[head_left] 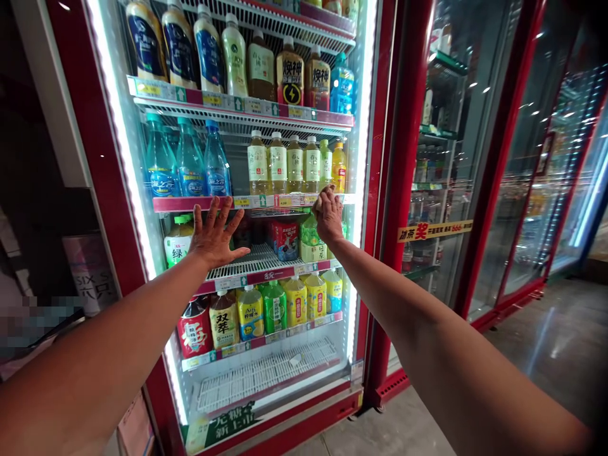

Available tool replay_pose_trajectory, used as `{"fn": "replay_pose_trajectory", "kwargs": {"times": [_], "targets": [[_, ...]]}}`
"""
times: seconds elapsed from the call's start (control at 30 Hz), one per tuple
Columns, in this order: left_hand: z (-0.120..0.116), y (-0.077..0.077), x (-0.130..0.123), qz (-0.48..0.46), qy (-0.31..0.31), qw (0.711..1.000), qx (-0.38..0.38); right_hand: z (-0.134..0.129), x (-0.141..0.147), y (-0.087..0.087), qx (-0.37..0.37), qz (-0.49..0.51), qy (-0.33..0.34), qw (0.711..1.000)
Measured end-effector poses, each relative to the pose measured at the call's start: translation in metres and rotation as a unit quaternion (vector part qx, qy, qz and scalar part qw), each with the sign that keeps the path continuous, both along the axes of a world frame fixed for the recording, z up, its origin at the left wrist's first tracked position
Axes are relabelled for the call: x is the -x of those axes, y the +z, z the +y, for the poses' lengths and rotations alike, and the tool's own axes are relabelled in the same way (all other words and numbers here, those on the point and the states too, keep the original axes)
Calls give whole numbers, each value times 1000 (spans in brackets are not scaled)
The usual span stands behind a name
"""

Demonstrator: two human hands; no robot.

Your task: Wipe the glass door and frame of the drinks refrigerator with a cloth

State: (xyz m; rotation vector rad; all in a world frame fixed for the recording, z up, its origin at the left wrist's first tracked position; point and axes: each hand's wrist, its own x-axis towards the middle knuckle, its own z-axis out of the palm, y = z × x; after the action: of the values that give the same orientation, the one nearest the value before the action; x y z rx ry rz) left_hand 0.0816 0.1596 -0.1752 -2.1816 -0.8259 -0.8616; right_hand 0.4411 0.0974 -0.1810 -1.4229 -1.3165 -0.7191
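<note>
My left hand (216,237) is open, its fingers spread wide, in front of the drinks fridge's pink-edged middle shelf (183,203). Whether its palm touches anything is hidden. My right hand (329,218) is closed on what looks like a small crumpled brownish cloth (327,189), at the right end of the same shelf edge. Pale-labelled tea bottles (277,163) and a yellow-orange bottle (339,168) stand just above that hand. Below it are large green tea bottles (310,237). A white-labelled green tea bottle (177,244) is partly behind my left hand.
Blue bottles (161,158) fill the left of the middle shelf. Red packs (285,240) sit below. Several juice bottles (249,310) line a lower shelf, above a bare wire rack (266,373). Bright light strips edge the fridge. Another glass-door fridge (494,158) stands to the right.
</note>
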Motion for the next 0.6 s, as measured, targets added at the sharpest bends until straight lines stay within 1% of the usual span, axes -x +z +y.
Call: {"fn": "replay_pose_trajectory", "kwargs": {"times": [0.1, 0.13, 0.2, 0.27, 0.33, 0.37, 0.43, 0.5, 0.53, 0.6], "targets": [[-4, 4, 0, 7, 10, 1000, 23, -7, 2, -8, 42, -89, 51, 994], [-5, 5, 0, 10, 12, 999, 37, -11, 0, -9, 53, -101, 61, 992], [-7, 6, 0, 14, 11, 998, 60, -17, -9, -9, 54, -72, 55, 994], [-8, 6, 1, 9, 6, 998, 60, -21, -18, -8, 31, -15, 34, 999], [-8, 4, 1, 1, -6, 999, 43, -20, -23, -11, 6, 7, 24, 1000], [-8, 3, 1, -5, -13, 999, 31, -18, -24, -14, 1, -7, 27, 1000], [-7, 0, 1, -20, -33, 999, 6, -13, -29, -23, 1, -69, 38, 997], [-4, -2, -1, -25, -56, 998, -8, -8, -40, -30, -8, -127, 42, 991], [-3, -3, -2, -39, -64, 997, -21, -4, -49, -32, -25, -138, 39, 989], [1, -4, -6, -65, -84, 993, -45, 2, -69, -32, -87, -112, 22, 990]]}}
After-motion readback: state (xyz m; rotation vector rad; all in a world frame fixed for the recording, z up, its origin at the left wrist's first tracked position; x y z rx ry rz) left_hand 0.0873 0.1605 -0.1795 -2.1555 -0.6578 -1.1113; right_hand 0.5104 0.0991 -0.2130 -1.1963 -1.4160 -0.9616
